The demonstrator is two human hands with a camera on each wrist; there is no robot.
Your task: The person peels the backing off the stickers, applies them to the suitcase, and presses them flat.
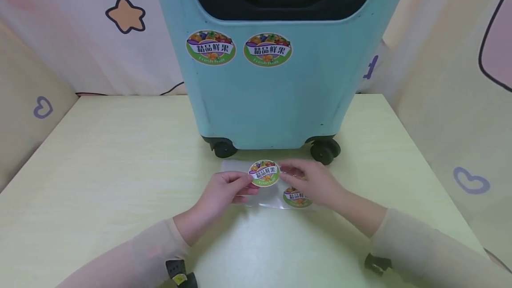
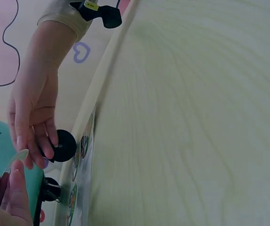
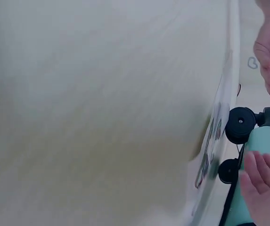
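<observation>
An oval fruit sticker (image 1: 264,173), printed with colourful fruit and white-banded lettering, is held up between both hands, face toward the head camera. My left hand (image 1: 224,189) pinches its left edge between thumb and fingers. At its right edge, my right hand (image 1: 314,181) holds it with thumb and index fingertips. Seen from the left wrist, the sticker (image 2: 19,157) is thin and slightly bent. Below the hands lies a clear sticker sheet (image 1: 268,198) on the table, with another fruit sticker (image 1: 296,198) on it, partly covered by the right hand.
A light-blue suitcase (image 1: 272,101) stands upright behind the hands on black wheels (image 1: 325,151). Two matching oval stickers, a left one (image 1: 211,48) and a right one (image 1: 268,50), sit side by side on its front. The pale table (image 1: 100,159) meets patterned curtains.
</observation>
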